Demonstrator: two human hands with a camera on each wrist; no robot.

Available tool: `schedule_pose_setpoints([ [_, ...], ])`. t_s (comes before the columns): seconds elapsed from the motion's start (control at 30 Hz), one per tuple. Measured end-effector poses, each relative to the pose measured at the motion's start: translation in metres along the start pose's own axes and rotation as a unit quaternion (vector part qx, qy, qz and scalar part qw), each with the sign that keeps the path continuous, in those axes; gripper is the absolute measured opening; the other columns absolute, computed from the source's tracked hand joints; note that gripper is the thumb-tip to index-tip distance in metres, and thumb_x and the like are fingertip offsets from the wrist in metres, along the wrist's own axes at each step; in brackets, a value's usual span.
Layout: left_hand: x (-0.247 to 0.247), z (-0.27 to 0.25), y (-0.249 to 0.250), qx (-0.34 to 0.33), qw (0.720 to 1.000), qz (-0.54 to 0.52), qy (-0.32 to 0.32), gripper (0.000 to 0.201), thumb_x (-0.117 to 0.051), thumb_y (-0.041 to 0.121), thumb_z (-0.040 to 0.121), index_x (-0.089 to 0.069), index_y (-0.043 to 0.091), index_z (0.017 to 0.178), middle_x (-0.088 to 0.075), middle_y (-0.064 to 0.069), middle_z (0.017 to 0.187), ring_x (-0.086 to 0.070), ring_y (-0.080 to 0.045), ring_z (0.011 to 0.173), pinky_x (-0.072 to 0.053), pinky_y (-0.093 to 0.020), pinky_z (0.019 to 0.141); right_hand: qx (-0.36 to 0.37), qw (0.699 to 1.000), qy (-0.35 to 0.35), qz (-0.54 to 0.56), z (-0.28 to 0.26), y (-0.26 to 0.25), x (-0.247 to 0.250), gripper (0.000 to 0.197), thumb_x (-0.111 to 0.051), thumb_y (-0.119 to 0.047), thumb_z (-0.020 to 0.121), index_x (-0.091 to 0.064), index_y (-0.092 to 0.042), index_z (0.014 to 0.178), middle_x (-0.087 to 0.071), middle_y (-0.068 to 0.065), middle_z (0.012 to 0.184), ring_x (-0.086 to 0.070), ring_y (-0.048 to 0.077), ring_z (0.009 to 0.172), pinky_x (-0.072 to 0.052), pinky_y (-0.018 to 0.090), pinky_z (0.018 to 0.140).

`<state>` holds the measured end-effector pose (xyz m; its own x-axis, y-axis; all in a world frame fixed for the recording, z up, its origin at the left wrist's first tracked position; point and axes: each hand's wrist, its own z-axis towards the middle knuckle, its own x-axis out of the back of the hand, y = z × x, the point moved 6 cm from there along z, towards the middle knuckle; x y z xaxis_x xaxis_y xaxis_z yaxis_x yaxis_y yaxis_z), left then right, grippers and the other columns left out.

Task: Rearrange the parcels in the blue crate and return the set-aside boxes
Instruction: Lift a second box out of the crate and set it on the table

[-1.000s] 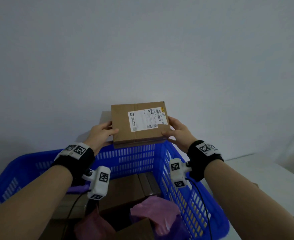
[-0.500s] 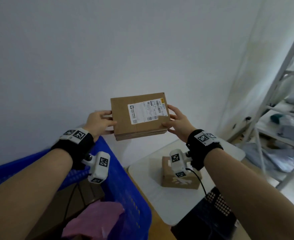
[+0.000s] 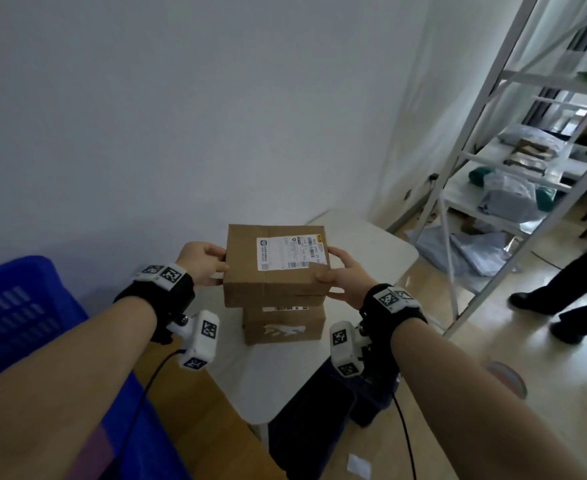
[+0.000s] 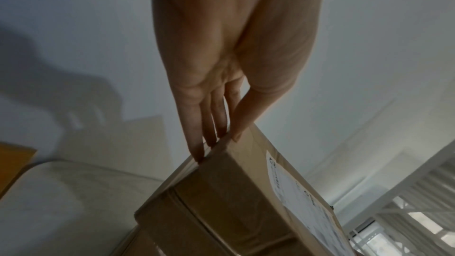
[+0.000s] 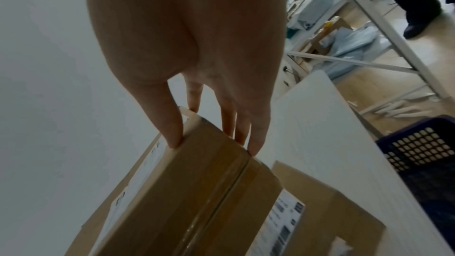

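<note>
I hold a brown cardboard box (image 3: 275, 265) with a white shipping label between both hands, just above a second cardboard box (image 3: 283, 324) that sits on a small white table (image 3: 371, 244). My left hand (image 3: 202, 263) grips its left side, thumb on top and fingers on the side face (image 4: 216, 139). My right hand (image 3: 342, 275) grips the right side the same way (image 5: 209, 135). The second box (image 5: 320, 219) shows directly under the held one in the right wrist view. The blue crate (image 3: 18, 313) stands at the far left, with a pink parcel (image 3: 91, 455) inside it.
A dark perforated basket (image 3: 319, 420) stands on the wooden floor by the table's near edge. A white metal shelving rack (image 3: 486, 140) with bagged parcels stands to the right. Another person's legs (image 3: 569, 289) are at the far right. A plain wall is behind the table.
I have turned right from the blue crate to the white table, carrying the labelled box in both hands and lowering it over the box that sits there.
</note>
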<state>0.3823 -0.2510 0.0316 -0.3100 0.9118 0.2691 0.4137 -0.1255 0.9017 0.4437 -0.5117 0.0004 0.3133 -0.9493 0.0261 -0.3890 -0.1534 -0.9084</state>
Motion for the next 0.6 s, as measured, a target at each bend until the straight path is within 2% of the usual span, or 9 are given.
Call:
schedule_pose_setpoints([
  [0.07, -0.016, 0.014, -0.016, 0.024, 1.0, 0.007, -0.014, 0.025, -0.054, -0.017, 0.084, -0.062, 0.006, 0.088, -0.061, -0.006, 0.086, -0.057, -0.027, 0.096, -0.05, -0.038, 0.075, -0.02, 1.0, 0.006, -0.005, 0.015, 0.017, 0.009, 0.067, -0.058, 0.006, 0.083, -0.04, -0.03, 0.137, -0.062, 0.004, 0.106, -0.057, 0.022, 0.101, -0.046, 0.031, 0.07],
  [0.13, -0.029, 0.023, -0.029, 0.044, 0.999, 0.007, -0.026, 0.03, -0.049, -0.019, 0.084, -0.062, 0.006, 0.095, -0.06, -0.004, 0.087, -0.055, -0.024, 0.095, -0.051, -0.034, 0.069, -0.037, 0.999, 0.009, -0.011, 0.028, 0.03, 0.013, 0.066, -0.057, 0.006, 0.084, -0.04, -0.028, 0.137, -0.06, 0.006, 0.114, -0.056, 0.024, 0.104, -0.045, 0.032, 0.075],
  [0.23, -0.044, 0.035, -0.048, 0.074, 0.997, 0.003, -0.031, 0.042, -0.049, -0.022, 0.083, -0.06, 0.003, 0.115, -0.06, -0.007, 0.101, -0.053, -0.024, 0.1, -0.05, -0.035, 0.074, -0.057, 0.998, 0.015, -0.029, 0.043, 0.043, 0.014, 0.062, -0.054, 0.006, 0.085, -0.039, -0.024, 0.137, -0.057, 0.008, 0.116, -0.055, 0.023, 0.1, -0.045, 0.029, 0.067],
  [0.37, -0.052, 0.048, -0.066, 0.092, 0.995, -0.025, -0.023, 0.049, -0.055, -0.025, 0.076, -0.058, -0.001, 0.118, -0.062, -0.017, 0.113, -0.056, -0.029, 0.101, -0.049, -0.033, 0.068, -0.058, 0.996, 0.018, -0.067, 0.06, 0.053, 0.013, 0.063, -0.053, 0.004, 0.085, -0.035, -0.024, 0.139, -0.061, 0.012, 0.122, -0.056, 0.024, 0.1, -0.045, 0.036, 0.081],
  [0.47, -0.053, 0.052, -0.073, 0.094, 0.995, -0.029, -0.011, 0.056, -0.059, -0.025, 0.073, -0.054, -0.004, 0.125, -0.056, -0.018, 0.126, -0.056, -0.03, 0.103, -0.05, -0.041, 0.077, -0.052, 0.995, 0.022, -0.082, 0.067, 0.056, 0.012, 0.063, -0.054, 0.005, 0.086, -0.035, -0.021, 0.139, -0.063, 0.015, 0.121, -0.057, 0.022, 0.09, -0.046, 0.037, 0.079],
  [0.53, -0.053, 0.054, -0.075, 0.087, 0.996, -0.018, -0.007, 0.059, -0.061, -0.02, 0.074, -0.052, -0.002, 0.13, -0.054, -0.015, 0.131, -0.056, -0.033, 0.113, -0.051, -0.044, 0.088, -0.049, 0.994, 0.03, -0.095, 0.07, 0.056, 0.013, 0.062, -0.055, 0.004, 0.086, -0.035, -0.019, 0.14, -0.063, 0.017, 0.121, -0.057, 0.024, 0.092, -0.047, 0.04, 0.083],
  [0.6, -0.054, 0.054, -0.074, 0.071, 0.997, 0.009, -0.012, 0.061, -0.063, -0.016, 0.075, -0.05, 0.001, 0.132, -0.051, -0.014, 0.137, -0.053, -0.033, 0.121, -0.048, -0.047, 0.099, -0.044, 0.992, 0.036, -0.113, 0.071, 0.054, 0.013, 0.061, -0.057, 0.001, 0.086, -0.035, -0.016, 0.141, -0.062, 0.017, 0.122, -0.056, 0.024, 0.095, -0.045, 0.037, 0.081],
])
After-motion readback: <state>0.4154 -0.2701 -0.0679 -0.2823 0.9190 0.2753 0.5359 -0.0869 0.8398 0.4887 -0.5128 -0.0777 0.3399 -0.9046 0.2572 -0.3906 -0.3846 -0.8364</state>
